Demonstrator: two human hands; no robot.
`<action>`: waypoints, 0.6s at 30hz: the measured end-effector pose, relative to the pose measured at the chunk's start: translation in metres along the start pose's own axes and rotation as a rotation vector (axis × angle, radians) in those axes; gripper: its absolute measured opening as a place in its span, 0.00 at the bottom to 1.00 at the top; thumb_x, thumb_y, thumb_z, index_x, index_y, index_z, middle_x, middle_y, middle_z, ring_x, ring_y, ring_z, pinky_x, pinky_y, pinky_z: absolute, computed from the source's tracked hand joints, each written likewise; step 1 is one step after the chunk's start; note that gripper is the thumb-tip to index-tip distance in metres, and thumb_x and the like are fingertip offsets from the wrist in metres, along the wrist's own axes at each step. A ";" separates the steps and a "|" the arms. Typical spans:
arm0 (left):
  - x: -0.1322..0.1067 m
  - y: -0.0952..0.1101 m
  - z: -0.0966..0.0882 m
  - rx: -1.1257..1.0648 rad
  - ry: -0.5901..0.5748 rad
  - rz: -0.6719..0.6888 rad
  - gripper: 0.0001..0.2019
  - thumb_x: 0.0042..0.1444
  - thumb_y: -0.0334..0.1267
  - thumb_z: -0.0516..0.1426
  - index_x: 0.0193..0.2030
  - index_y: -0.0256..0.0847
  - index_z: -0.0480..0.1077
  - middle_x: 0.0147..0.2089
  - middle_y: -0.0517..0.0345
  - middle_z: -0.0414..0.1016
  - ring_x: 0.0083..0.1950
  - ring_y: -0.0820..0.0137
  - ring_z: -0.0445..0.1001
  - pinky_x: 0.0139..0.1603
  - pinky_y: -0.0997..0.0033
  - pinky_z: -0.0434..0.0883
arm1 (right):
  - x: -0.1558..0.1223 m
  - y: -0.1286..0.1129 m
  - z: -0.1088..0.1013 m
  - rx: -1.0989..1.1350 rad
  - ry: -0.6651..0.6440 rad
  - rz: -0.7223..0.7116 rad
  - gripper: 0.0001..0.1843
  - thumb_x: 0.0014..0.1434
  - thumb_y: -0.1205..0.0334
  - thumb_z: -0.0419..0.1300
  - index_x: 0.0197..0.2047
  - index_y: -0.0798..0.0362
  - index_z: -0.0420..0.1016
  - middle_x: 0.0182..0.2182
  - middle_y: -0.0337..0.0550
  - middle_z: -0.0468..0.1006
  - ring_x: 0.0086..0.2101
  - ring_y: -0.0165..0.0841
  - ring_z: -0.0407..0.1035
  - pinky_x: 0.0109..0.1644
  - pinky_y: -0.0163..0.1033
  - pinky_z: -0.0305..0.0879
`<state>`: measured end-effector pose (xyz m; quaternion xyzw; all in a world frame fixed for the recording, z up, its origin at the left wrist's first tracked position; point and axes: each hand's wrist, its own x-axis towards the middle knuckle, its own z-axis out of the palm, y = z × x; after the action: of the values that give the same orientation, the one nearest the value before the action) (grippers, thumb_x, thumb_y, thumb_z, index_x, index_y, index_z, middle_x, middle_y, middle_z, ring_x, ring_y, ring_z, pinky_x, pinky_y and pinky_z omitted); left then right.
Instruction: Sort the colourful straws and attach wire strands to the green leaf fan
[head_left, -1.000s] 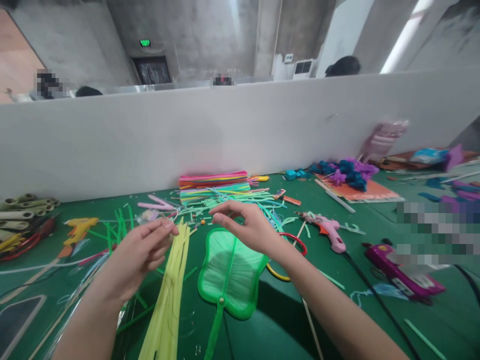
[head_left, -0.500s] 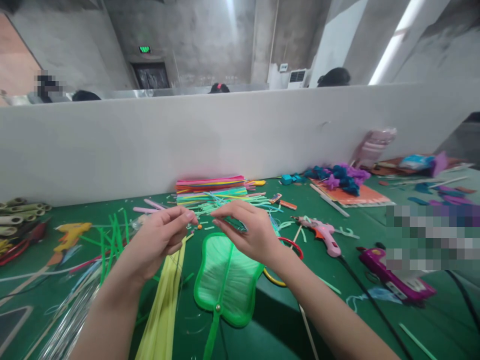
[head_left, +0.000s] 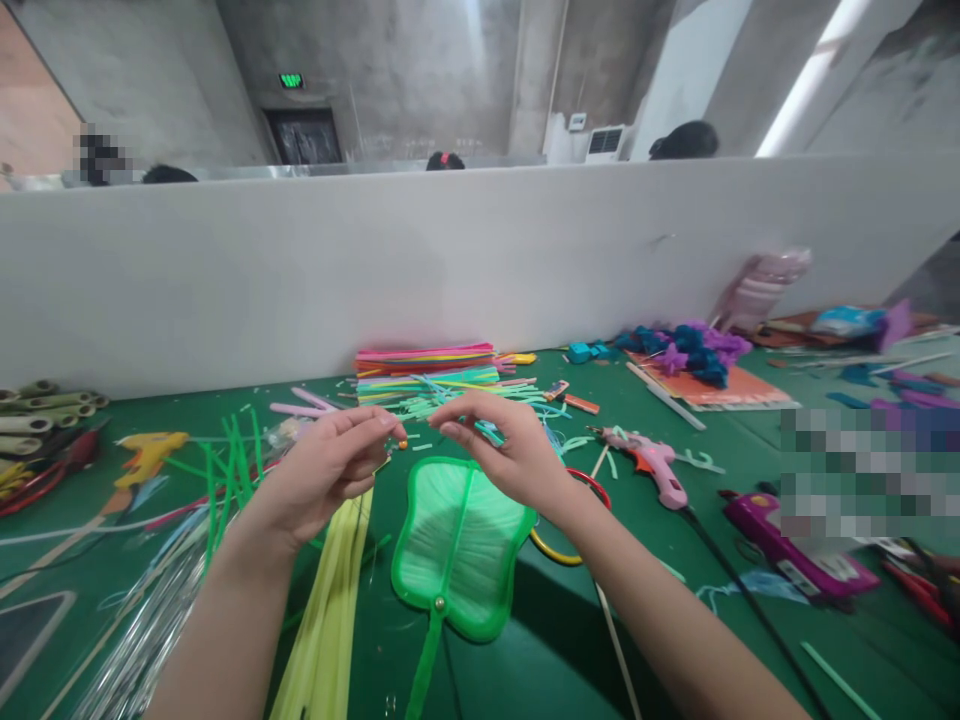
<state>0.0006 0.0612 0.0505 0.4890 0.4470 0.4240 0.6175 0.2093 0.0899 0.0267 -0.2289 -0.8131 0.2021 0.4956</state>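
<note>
My left hand [head_left: 324, 474] hovers above the green table with thumb and fingers pinched together at the tips, next to a small orange bead [head_left: 403, 444]. My right hand [head_left: 507, 452] faces it a few centimetres away, also pinched, with a thin teal strip [head_left: 489, 432] under its fingers. What each pinch holds is too small to make out. Below both hands lies a green leaf-shaped mesh piece [head_left: 457, 545] with a stem. A bundle of pale yellow strips [head_left: 330, 610] runs toward me under the left wrist.
A stack of coloured strips [head_left: 427, 365] lies by the white partition [head_left: 450, 260]. A pink glue gun [head_left: 654, 462], a purple glue gun [head_left: 795, 555] and a yellow one [head_left: 150, 452] lie around. Blue and purple flowers [head_left: 694, 350] rest on an orange sheet. Rolled tubes [head_left: 45, 410] sit far left.
Both hands have drawn closer together above the green leaf piece, the left moving right until its pinched fingertips nearly meet the right hand's.
</note>
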 end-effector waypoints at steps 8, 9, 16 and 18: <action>0.003 -0.002 0.001 -0.094 -0.043 -0.092 0.14 0.57 0.47 0.58 0.30 0.37 0.71 0.19 0.72 0.40 0.18 0.83 0.37 0.13 0.85 0.40 | 0.000 0.000 -0.002 0.016 -0.005 0.034 0.07 0.64 0.66 0.57 0.42 0.51 0.76 0.38 0.40 0.80 0.37 0.30 0.73 0.43 0.37 0.68; 0.002 -0.002 0.000 -0.092 -0.054 -0.090 0.13 0.57 0.46 0.59 0.30 0.37 0.71 0.19 0.72 0.41 0.18 0.83 0.37 0.13 0.85 0.41 | 0.000 -0.001 -0.002 0.023 -0.008 0.042 0.07 0.64 0.66 0.57 0.42 0.51 0.76 0.38 0.40 0.80 0.38 0.30 0.73 0.43 0.37 0.68; -0.002 0.000 -0.004 -0.095 -0.123 -0.080 0.12 0.58 0.45 0.58 0.31 0.38 0.69 0.19 0.72 0.45 0.18 0.83 0.38 0.13 0.86 0.41 | 0.000 -0.003 0.000 -0.021 0.116 0.055 0.03 0.60 0.63 0.62 0.38 0.51 0.77 0.33 0.38 0.80 0.32 0.28 0.73 0.36 0.33 0.68; -0.003 0.000 -0.002 -0.070 -0.104 -0.057 0.11 0.59 0.44 0.58 0.32 0.38 0.69 0.19 0.71 0.48 0.17 0.84 0.40 0.14 0.86 0.43 | 0.000 -0.003 0.001 -0.079 0.139 -0.016 0.03 0.61 0.63 0.61 0.37 0.52 0.76 0.33 0.38 0.80 0.32 0.29 0.72 0.38 0.35 0.68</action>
<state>-0.0016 0.0591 0.0509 0.4755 0.4131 0.3957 0.6684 0.2078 0.0872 0.0273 -0.2551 -0.7858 0.1495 0.5433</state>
